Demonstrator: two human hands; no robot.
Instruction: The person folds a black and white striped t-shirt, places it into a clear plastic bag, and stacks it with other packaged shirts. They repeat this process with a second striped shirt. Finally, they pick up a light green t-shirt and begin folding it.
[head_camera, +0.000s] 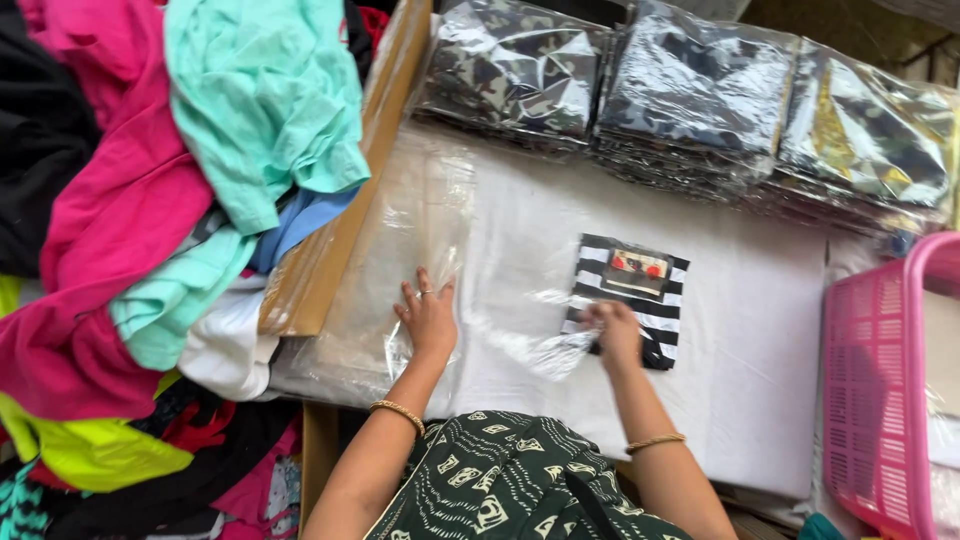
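Observation:
A folded black-and-white striped garment (640, 290) with a small red and tan card on top lies on the white work surface (760, 340). My right hand (613, 333) pinches the near left edge of its clear plastic bag (545, 350). My left hand (428, 316) rests flat, fingers spread, on a stack of clear plastic bags (400, 250) to the left. Both wrists wear thin gold bangles.
A heap of loose clothes in pink, mint, black and yellow (150, 200) fills the left side beside a cardboard edge (345, 200). Stacks of bagged camouflage garments (700, 90) line the far edge. A pink plastic basket (880, 380) stands at the right.

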